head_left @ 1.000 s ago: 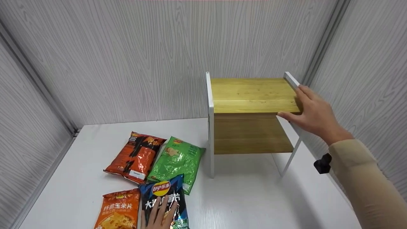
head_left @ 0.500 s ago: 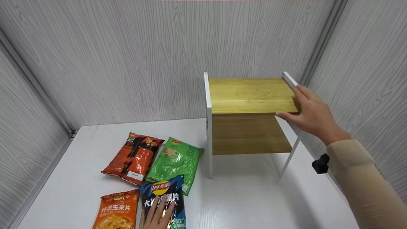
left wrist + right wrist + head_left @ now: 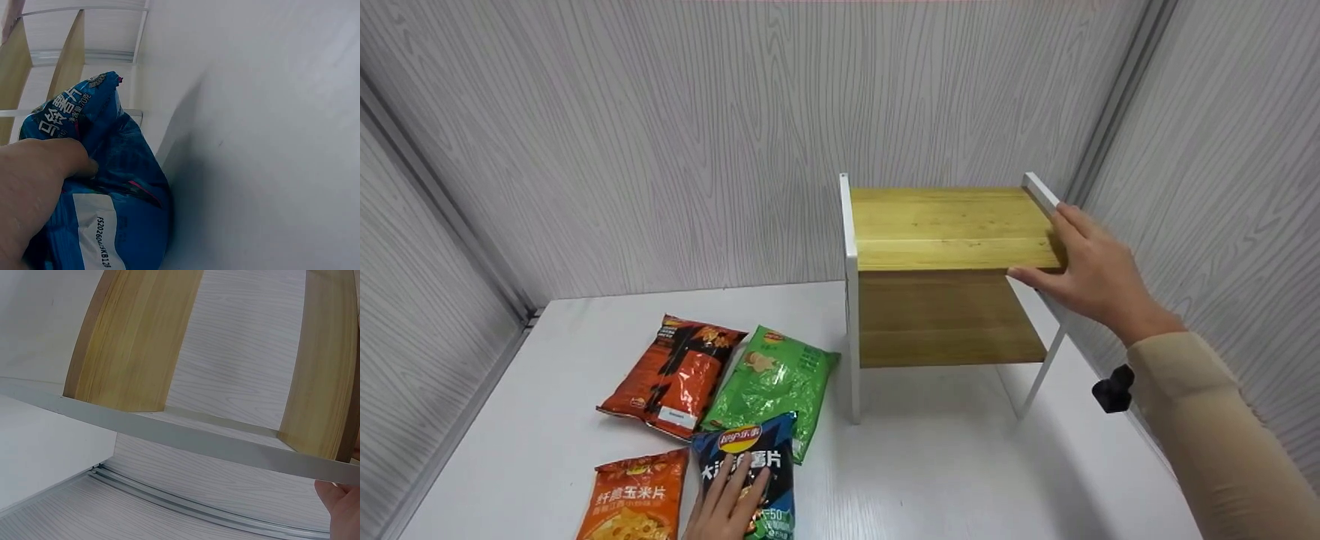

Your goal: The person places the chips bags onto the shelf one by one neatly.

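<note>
In the head view my left hand (image 3: pixel 727 499) spreads its fingers over the front of a blue-and-black bag of potato chips (image 3: pixel 769 480). The left wrist view shows the thumb bent against the back of this blue chip bag (image 3: pixel 135 163), so the bag is held between thumb and fingers. On the right, a two-tier wooden shelf (image 3: pixel 952 225) with white side frames stands on the table. My right hand (image 3: pixel 1099 274) grips its upper right front corner, fingers over the side rail and thumb at the front edge. Fingertips also show by the rail in the right wrist view.
A red-and-black chip bag (image 3: pixel 675 375) and a green chip bag (image 3: pixel 776 386) lie left of the shelf. Nearer the front is an orange corn chip bag (image 3: pixel 634 495). Grey wood-grain walls (image 3: pixel 697 150) enclose the white table (image 3: pixel 930 480).
The head view has shifted slightly. My left hand and the blue chip bag have moved only a little, and my right hand keeps its hold on the shelf.
</note>
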`<state>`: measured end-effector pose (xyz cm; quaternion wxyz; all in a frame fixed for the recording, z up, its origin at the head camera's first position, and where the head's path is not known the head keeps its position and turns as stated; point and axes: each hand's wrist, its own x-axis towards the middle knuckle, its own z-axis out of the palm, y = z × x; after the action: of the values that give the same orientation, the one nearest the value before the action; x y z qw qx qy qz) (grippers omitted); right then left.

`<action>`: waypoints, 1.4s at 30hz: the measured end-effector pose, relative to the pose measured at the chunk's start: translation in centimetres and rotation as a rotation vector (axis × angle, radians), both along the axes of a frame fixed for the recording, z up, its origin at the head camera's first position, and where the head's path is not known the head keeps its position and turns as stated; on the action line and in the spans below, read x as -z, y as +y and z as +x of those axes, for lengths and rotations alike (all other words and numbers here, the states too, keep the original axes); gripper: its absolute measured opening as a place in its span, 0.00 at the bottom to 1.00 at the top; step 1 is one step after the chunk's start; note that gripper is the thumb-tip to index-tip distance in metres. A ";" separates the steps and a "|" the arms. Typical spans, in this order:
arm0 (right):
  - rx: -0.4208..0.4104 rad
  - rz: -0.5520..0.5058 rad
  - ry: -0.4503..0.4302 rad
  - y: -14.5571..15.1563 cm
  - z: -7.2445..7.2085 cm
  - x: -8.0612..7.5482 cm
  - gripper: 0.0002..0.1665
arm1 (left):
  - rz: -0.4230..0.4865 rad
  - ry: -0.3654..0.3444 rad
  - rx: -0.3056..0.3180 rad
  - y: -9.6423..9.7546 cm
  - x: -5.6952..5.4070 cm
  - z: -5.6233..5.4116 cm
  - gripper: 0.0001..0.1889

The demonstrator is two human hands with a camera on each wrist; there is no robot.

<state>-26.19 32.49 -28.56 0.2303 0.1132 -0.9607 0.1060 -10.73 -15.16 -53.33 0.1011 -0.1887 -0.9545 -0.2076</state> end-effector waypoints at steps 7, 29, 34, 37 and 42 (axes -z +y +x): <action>-0.010 0.004 0.022 0.2 -0.1 0.0 0.57 | 0.035 0.247 0.048 -0.3 0.6 -1.1 0.39; 0.004 -0.015 -0.002 0.1 -0.2 0.3 0.58 | 0.071 0.154 -0.011 0.2 -6.4 -3.4 0.49; 0.004 -0.012 -0.014 -0.2 -0.3 0.3 0.59 | 0.111 0.155 -0.055 0.1 -8.1 -4.2 0.49; 0.005 -0.011 -0.023 -0.3 -0.2 0.2 0.59 | 0.155 0.197 -0.045 0.0 -9.2 -4.7 0.50; 0.007 -0.011 -0.021 -0.4 -0.3 0.2 0.59 | 0.209 0.246 -0.039 0.0 -11.0 -5.8 0.50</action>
<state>-26.45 32.10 -28.80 0.2214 0.1075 -0.9628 0.1118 -16.52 -15.18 -42.29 0.2403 -0.1825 -0.9116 -0.2793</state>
